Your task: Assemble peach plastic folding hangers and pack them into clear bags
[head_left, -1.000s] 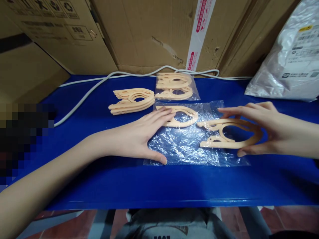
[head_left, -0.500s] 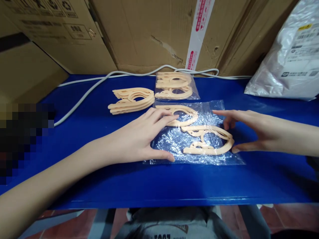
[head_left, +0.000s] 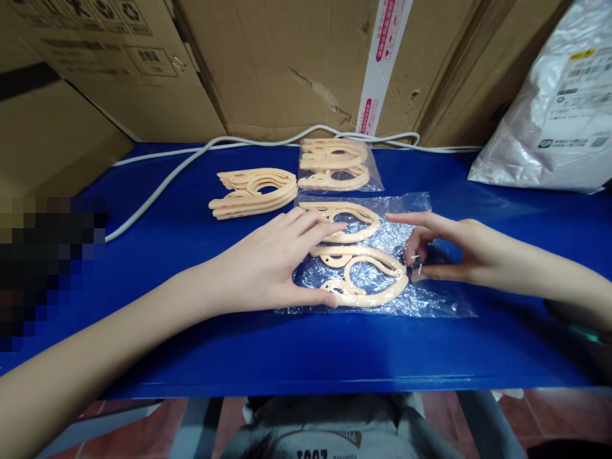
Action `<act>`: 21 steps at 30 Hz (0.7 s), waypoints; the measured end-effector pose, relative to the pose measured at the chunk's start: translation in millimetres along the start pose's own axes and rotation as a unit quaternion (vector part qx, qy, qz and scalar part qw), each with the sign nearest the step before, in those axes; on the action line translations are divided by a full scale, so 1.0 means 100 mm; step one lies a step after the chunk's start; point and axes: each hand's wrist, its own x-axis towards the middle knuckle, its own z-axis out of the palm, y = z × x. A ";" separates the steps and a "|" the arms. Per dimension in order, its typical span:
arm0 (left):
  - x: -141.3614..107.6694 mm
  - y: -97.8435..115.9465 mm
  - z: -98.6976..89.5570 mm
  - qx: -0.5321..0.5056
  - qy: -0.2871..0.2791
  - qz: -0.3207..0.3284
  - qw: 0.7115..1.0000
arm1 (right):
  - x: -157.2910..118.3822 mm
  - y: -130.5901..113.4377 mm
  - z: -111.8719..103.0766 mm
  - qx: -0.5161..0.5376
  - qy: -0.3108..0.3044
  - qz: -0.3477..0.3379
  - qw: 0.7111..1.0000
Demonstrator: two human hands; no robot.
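Observation:
A clear plastic bag (head_left: 444, 305) lies flat in front of me, with beige folding hangers inside. The upper folded hanger (head_left: 368, 235) sits above the lower folded hanger (head_left: 377, 298), their rounded ends facing right. My left hand (head_left: 268, 261) rests over the left side of the bag, fingers spread; its thumb touches the lower hanger's left end. At the lower hanger's rounded tip is my right hand (head_left: 444, 245), its index finger stretched out, other fingers curled, and thumb apart from them. Crumpled film shows between that thumb and the curled fingers.
A stack of folded hangers (head_left: 258, 194) lies behind my left hand. Beside it is a filled bag of hangers (head_left: 335, 162). A white cable (head_left: 162, 191) runs along the back of the blue table (head_left: 306, 357). Cardboard boxes (head_left: 287, 57) and a white parcel (head_left: 540, 127) stand behind.
The lower hanger has slid left, farther into the bag, and my right hand has moved left with it. My left hand stays almost in place.

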 end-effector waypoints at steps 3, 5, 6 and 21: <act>-0.02 0.02 -0.03 0.019 -0.004 0.008 1.000 | 0.05 0.01 0.04 0.003 0.003 -0.002 1.000; -0.03 0.03 -0.04 0.034 -0.006 0.018 0.999 | 0.07 0.01 0.08 0.010 0.003 -0.001 1.000; -0.03 0.03 -0.04 0.041 -0.006 0.023 0.999 | 0.08 0.01 0.10 0.017 0.003 -0.001 1.000; -0.02 -0.02 -0.01 0.040 0.003 0.033 0.999 | 0.11 0.01 0.16 0.000 0.033 0.002 0.999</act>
